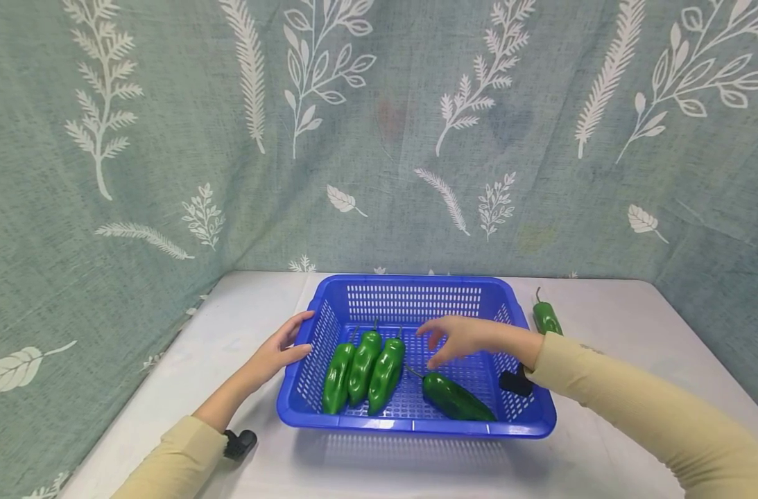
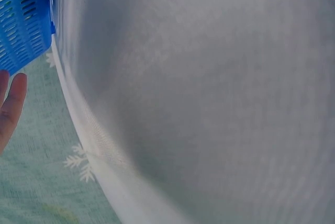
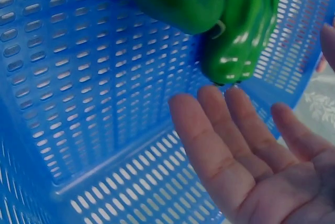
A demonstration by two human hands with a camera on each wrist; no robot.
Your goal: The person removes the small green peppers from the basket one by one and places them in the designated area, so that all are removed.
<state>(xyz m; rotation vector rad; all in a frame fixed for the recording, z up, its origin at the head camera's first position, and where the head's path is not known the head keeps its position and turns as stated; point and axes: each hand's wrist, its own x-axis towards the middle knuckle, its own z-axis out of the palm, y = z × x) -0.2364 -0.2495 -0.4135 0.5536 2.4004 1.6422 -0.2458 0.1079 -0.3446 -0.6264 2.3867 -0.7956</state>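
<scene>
The basket [image 1: 416, 425] is coloured blue and patterned with rows of slots. The peppers [image 1: 364, 367] are coloured green and flecked with pale highlights; a darker green is shown on the rightmost one inside [image 1: 456, 400]. The curtain [image 1: 379, 145] is coloured grey-green and printed with white sprigs and leaves. White is shown by the table [image 1: 260, 294], beige by the sleeves [image 1: 634, 416], black by the wrist cameras [image 1: 516, 383].

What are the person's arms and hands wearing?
The left sleeve and right sleeve are pale yellowish beige, plain, with cuffs. The left hand and right hand have no gloves. Small, dark gadgets sit by the cuffs: one left, one right. I see no cables.
</scene>
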